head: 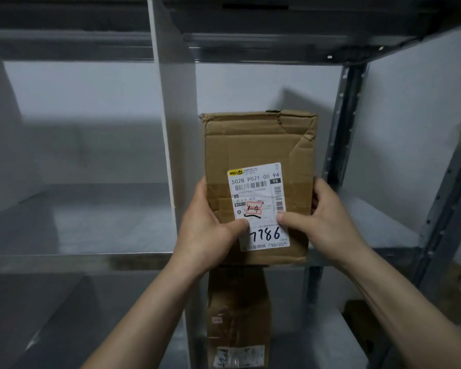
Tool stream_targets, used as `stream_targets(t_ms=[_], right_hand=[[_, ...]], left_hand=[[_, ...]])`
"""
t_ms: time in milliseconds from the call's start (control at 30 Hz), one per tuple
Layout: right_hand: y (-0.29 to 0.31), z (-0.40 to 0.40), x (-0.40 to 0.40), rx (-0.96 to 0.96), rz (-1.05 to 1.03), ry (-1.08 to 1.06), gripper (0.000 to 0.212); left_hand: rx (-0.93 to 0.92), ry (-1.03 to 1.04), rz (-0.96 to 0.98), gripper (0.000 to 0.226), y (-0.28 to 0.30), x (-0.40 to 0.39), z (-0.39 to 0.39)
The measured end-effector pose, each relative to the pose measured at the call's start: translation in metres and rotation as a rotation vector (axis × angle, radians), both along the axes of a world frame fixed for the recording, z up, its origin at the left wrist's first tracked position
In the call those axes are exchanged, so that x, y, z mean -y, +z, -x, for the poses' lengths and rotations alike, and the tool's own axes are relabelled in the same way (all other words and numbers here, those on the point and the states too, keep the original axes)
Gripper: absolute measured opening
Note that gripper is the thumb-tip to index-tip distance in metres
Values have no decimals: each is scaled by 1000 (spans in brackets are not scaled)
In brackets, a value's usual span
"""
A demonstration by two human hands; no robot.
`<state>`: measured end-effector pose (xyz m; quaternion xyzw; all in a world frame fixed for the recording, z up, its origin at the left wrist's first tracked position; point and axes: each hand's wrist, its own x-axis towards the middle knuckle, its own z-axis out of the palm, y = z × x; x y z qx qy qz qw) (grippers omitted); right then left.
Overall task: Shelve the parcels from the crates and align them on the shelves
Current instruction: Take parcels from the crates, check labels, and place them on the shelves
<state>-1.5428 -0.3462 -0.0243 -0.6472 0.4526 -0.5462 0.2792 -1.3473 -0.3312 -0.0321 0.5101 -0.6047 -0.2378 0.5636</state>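
My left hand point(208, 230): I am gripping the left edge of the cardboard parcel point(258, 145), fingers wrapped behind it and thumb pressing on its front.
My right hand point(322, 222): I am gripping the right edge the same way, thumb lying on the white label point(258, 206), fingers curled round the side.
Parcel's place: I am holding it upright with its bottom edge at the front lip of the middle shelf point(378, 222), just right of the grey upright post point(176, 129); whether it is already resting there I cannot tell.
Step in hand, as I judge it: I am setting this parcel on the shelf and squaring it.
Doing it well: I am wanting both thumbs pushing evenly so it slides back without twisting, label facing out, its left side running parallel to the post.
Below: another cardboard parcel point(237, 315) is standing on the lower shelf, giving me a line to match.
Far: the pale back wall point(91, 102) is showing behind the shelves.
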Motion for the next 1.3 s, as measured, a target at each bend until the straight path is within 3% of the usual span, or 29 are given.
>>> stream_targets(t_ms=[233, 833, 900, 1000, 1100, 1300], right_hand=[[-2, -1, 13, -99, 12, 4, 59], [-4, -2, 54, -124, 9, 24, 60], [-4, -1, 54, -115, 8, 30, 59], [-6, 1, 54, -78, 14, 38, 59], [-8, 1, 52, -58, 2, 54, 67], [-11, 2, 42, 63, -7, 45, 109]], left_hand=[[-25, 45, -15, 67, -10, 16, 1], [-82, 35, -34, 63, -6, 49, 6], [-91, 32, -28, 70, -6, 49, 6], [-103, 37, -27, 103, -6, 47, 6], [-113, 62, -20, 121, -5, 44, 8], [-161, 35, -16, 114, -4, 27, 13]])
